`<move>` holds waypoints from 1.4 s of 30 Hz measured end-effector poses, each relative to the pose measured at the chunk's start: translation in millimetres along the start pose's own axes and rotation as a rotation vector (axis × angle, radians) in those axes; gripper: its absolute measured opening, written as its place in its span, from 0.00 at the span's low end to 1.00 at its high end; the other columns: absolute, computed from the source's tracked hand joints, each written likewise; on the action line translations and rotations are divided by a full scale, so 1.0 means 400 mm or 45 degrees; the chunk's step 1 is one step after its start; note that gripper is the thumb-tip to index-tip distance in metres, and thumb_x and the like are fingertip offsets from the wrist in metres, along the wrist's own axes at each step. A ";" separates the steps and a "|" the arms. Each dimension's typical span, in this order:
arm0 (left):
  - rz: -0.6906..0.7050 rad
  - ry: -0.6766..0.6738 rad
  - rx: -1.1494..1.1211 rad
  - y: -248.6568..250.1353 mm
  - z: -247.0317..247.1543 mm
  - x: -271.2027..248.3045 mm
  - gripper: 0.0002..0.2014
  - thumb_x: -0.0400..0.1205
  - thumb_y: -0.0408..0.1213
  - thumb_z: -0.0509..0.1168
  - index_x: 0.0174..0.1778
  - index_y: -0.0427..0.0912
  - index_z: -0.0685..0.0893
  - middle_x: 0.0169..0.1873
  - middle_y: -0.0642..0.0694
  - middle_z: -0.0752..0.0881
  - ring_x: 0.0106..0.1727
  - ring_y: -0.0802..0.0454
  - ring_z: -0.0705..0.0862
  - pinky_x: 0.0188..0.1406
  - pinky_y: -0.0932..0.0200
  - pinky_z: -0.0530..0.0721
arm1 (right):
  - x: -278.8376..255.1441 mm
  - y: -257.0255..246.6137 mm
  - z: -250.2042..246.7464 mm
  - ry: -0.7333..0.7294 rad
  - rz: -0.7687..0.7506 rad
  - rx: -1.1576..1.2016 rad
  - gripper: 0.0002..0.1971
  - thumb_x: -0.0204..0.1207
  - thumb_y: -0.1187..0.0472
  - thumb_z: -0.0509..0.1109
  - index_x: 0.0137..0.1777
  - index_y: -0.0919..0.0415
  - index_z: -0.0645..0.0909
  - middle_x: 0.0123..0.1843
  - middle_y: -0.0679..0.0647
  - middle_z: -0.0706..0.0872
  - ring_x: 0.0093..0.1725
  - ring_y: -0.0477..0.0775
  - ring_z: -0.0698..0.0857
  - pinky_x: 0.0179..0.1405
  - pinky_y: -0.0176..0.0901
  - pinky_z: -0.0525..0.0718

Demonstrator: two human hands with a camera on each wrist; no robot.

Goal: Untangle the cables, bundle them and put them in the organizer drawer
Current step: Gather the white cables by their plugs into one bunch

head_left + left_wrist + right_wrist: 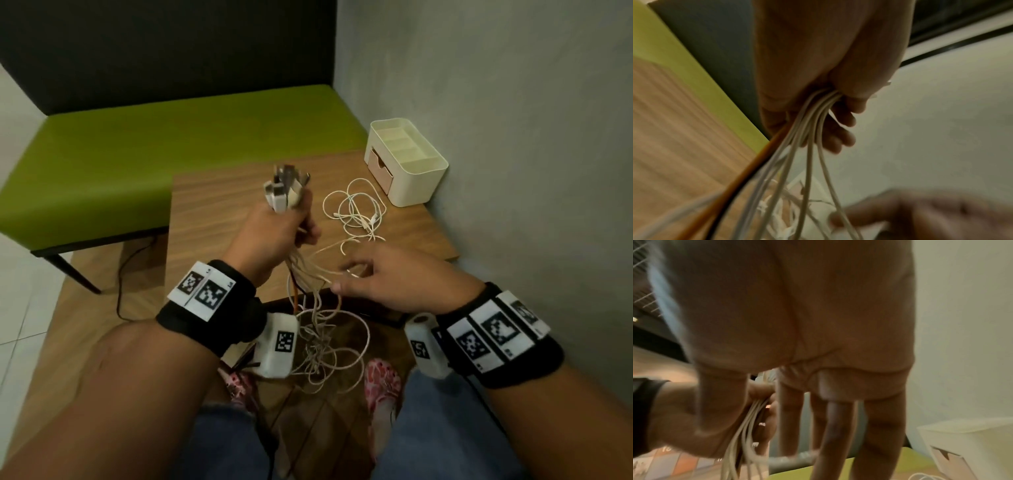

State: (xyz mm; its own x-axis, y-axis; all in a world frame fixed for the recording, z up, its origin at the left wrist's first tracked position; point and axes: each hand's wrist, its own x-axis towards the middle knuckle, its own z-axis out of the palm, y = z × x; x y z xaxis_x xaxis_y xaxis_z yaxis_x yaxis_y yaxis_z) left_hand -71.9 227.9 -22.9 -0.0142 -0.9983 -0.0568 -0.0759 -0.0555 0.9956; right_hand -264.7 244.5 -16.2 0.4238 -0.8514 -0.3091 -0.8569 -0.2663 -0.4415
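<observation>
left hand (277,228) is raised above the desk (212,205), fist upright, fingers (846,123) clenched round a bunch of cables (315,329) with plugs (284,188) sticking out on top; the strands hang off the desk's near edge in a tangle. right hand (383,277) reaches in level at that edge, fingers (789,410) loosely spread among the strands, grasping none plainly. white cable (356,209) lies loose on the desk, near the organizer (407,161) at the desk's far right corner, drawer (378,166) closed.

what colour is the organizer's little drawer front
Pale pink drawer front, set in the cream organizer; head view shows it best.
</observation>
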 end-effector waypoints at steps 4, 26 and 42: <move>-0.086 -0.171 0.450 -0.069 0.002 -0.006 0.19 0.89 0.46 0.57 0.41 0.35 0.82 0.36 0.36 0.89 0.30 0.57 0.86 0.31 0.65 0.82 | 0.031 0.003 0.023 0.389 -0.038 0.061 0.27 0.76 0.34 0.67 0.70 0.48 0.80 0.67 0.42 0.75 0.65 0.45 0.76 0.63 0.47 0.79; -0.070 -0.479 0.283 -0.102 0.027 0.065 0.04 0.85 0.33 0.64 0.45 0.37 0.79 0.30 0.47 0.78 0.28 0.51 0.73 0.29 0.53 0.74 | 0.091 0.003 0.002 0.526 -0.252 0.540 0.20 0.77 0.49 0.74 0.69 0.42 0.82 0.59 0.41 0.88 0.56 0.39 0.86 0.57 0.39 0.85; -0.342 -0.317 0.241 -0.178 -0.014 0.300 0.14 0.85 0.43 0.66 0.34 0.44 0.76 0.21 0.52 0.73 0.19 0.55 0.66 0.19 0.62 0.66 | 0.406 0.286 0.021 0.306 0.399 0.255 0.09 0.77 0.55 0.76 0.56 0.50 0.86 0.51 0.47 0.84 0.47 0.43 0.80 0.40 0.35 0.74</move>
State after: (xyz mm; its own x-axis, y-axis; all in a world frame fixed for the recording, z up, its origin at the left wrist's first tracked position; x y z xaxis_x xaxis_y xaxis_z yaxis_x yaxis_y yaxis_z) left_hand -62.7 111.9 -100.1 -0.2079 -0.9125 -0.3524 -0.2916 -0.2861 0.9127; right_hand -291.6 79.6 -124.1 0.0522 -0.9643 -0.2596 -0.8493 0.0939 -0.5195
